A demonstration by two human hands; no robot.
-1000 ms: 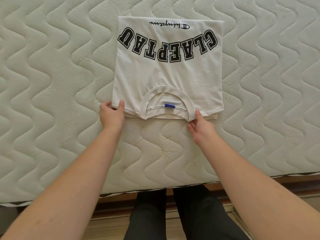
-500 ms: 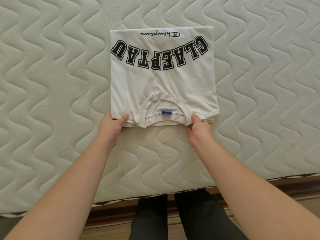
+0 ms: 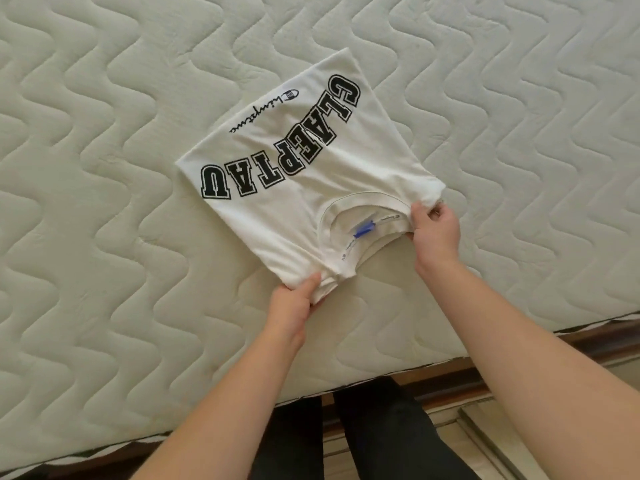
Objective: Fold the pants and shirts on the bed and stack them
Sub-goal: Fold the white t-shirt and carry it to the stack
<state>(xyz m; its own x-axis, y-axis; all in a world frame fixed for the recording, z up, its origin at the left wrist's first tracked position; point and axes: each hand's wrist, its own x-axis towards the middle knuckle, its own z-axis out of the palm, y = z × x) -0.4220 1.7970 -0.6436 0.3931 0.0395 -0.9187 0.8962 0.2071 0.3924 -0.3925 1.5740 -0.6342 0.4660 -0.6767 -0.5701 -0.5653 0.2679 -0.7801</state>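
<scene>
On the cream wavy-quilted mattress (image 3: pixel 104 202) lies my folded white cotton shirt (image 3: pixel 311 202), black block letters up, skewed; my left hand (image 3: pixel 294 306) and right hand (image 3: pixel 434 233) pinch its near corners.

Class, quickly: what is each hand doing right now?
Left hand: closed, pinching the shirt at its near corner.
Right hand: closed, gripping the shirt beside the collar.

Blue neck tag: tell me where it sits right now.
In the head view, the blue neck tag sits inside the collar of the folded white shirt, between the left hand and right hand.
</scene>
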